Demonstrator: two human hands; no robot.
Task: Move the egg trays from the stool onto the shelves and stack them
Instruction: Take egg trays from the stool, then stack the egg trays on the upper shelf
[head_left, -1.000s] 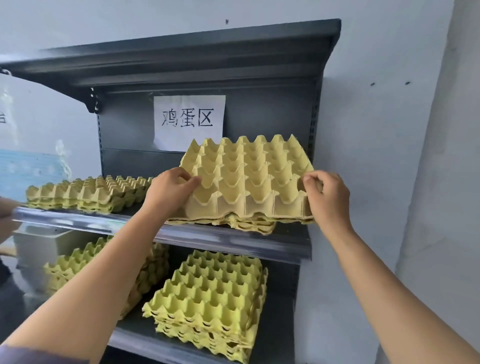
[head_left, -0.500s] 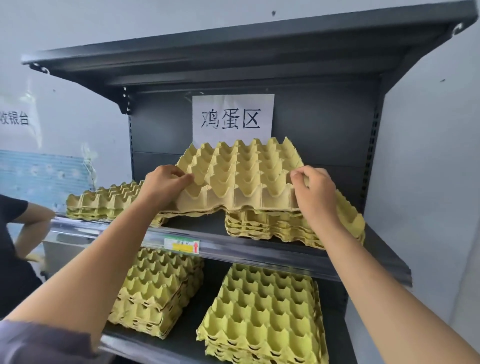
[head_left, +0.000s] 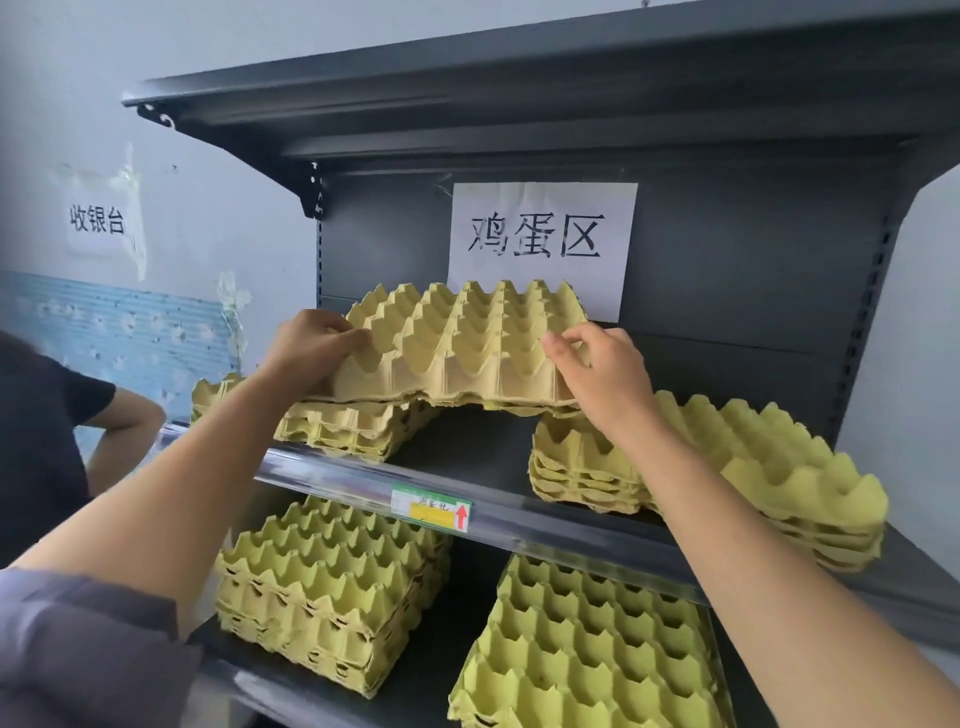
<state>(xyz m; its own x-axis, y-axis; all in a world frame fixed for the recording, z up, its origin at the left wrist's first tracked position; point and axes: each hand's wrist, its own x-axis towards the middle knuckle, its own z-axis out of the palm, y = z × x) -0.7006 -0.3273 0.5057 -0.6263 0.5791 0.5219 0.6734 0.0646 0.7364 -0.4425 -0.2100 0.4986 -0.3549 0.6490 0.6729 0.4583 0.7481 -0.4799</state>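
Observation:
A yellow paper egg tray (head_left: 462, 348) hangs tilted above the upper shelf (head_left: 467, 499), bridging the gap between two stacks. My left hand (head_left: 311, 353) grips its left edge. My right hand (head_left: 597, 374) pinches its right edge. Under the tray's left side lies a left stack of trays (head_left: 343, 428). A right stack of trays (head_left: 727, 462) lies low on the same shelf, partly behind my right forearm.
On the lower shelf stand two more stacks of trays, one at the left (head_left: 327, 587) and one at the right (head_left: 587, 644). A paper sign (head_left: 543, 244) hangs on the shelf's back panel. Another person in a black shirt (head_left: 47, 447) stands at the far left.
The held tray has shifted left, off the right stack and toward the left stack. The camera has moved closer to the shelf, and both hands keep their hold.

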